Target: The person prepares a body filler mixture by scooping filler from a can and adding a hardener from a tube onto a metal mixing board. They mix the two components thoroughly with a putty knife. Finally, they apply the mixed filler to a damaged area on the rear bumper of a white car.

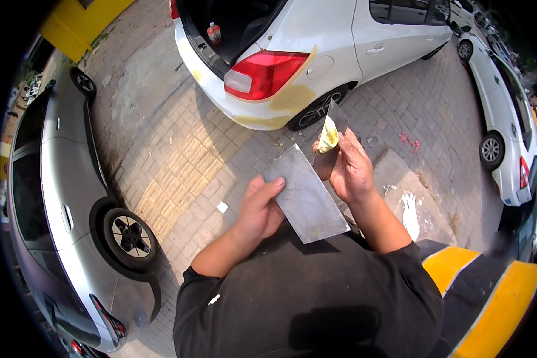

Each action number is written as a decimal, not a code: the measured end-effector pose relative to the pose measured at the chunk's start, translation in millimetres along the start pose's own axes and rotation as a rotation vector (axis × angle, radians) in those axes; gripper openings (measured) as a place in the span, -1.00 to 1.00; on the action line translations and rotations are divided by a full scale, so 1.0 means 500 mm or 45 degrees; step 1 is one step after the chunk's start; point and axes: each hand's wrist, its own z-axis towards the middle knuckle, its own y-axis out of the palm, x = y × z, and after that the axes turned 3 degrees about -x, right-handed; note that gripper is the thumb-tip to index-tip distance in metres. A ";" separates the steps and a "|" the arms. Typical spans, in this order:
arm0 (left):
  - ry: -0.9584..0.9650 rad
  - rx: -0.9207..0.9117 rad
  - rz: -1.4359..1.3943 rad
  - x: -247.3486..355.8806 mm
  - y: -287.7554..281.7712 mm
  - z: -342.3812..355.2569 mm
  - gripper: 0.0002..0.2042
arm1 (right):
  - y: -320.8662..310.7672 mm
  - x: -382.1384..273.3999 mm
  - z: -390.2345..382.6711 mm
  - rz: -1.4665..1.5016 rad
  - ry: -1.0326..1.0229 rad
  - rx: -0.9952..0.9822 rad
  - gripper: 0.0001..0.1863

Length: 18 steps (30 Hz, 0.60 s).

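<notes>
My left hand (258, 209) grips a flat grey rectangular plate (310, 200) by its left edge, thumb on top. The plate is tilted in front of my chest, its face smudged but without a lump on it. In my right hand (353, 170) is a putty knife (339, 116) with a thin metal blade pointing away and a dark handle. A dollop of pale yellow putty (328, 136) clings to the blade. Beyond my hands stands a white car (331, 36) with a yellowish putty patch (293, 98) beside its red tail light (268, 74).
The white car's boot is open, with a small bottle (213, 33) inside. A silver car (71, 179) stands close on my left. Another white car (507, 113) is at the right. A yellow-and-black striped block (450, 268) lies near my right side, and brick paving (179, 179) stretches between the cars.
</notes>
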 end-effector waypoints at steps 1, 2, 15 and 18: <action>0.047 0.007 0.008 0.003 -0.001 0.001 -0.65 | -0.002 0.000 0.002 0.005 -0.036 0.034 -0.76; 0.093 0.015 0.016 0.008 -0.004 0.001 -0.65 | 0.001 0.001 0.005 0.010 -0.072 0.067 -0.75; 0.111 0.014 -0.102 -0.004 0.009 0.017 -0.62 | -0.067 0.062 -0.046 -1.302 -0.715 -0.648 -0.27; 0.099 -0.093 -0.058 -0.002 0.022 0.009 -0.61 | -0.060 0.057 -0.053 -2.803 -1.390 -0.702 -0.31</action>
